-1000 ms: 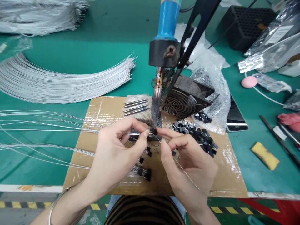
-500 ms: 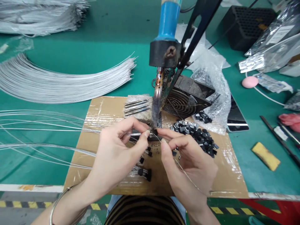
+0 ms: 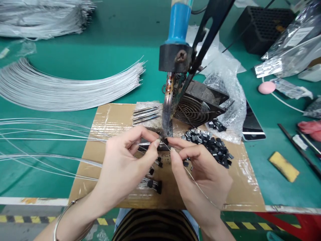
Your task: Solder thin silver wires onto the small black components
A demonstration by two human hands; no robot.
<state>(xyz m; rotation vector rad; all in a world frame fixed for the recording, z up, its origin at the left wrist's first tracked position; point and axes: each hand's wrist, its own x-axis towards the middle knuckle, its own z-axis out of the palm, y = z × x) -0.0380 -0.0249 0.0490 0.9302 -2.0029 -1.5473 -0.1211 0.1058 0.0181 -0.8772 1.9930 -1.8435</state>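
My left hand [image 3: 130,157] is closed, thumb and forefinger pinching the end of a thin white wire [image 3: 96,138] just under the soldering iron's tip. My right hand [image 3: 200,170] is closed on a strand of solder wire [image 3: 198,185], whose front end reaches the same spot. A small black connector [image 3: 166,141] sits at my right fingertips, partly hidden by them. Directly above, the blue-handled soldering iron [image 3: 167,110] is clamped upright with its tip down, close to or touching the work; I cannot tell which. Below my left hand lie wires with black connectors [image 3: 155,185] on their ends.
A heap of black connectors [image 3: 213,145] lies on the cardboard [image 3: 240,187] at right, beside a fan [image 3: 194,108]. Metal tips rest on a pale block [image 3: 146,115]. A white wire bundle [image 3: 75,90] spreads at left; a yellow sponge [image 3: 284,166] lies far right.
My right thumb has shifted very slightly left and up with the solder wire. My left hand stays in place; the view has hardly moved.
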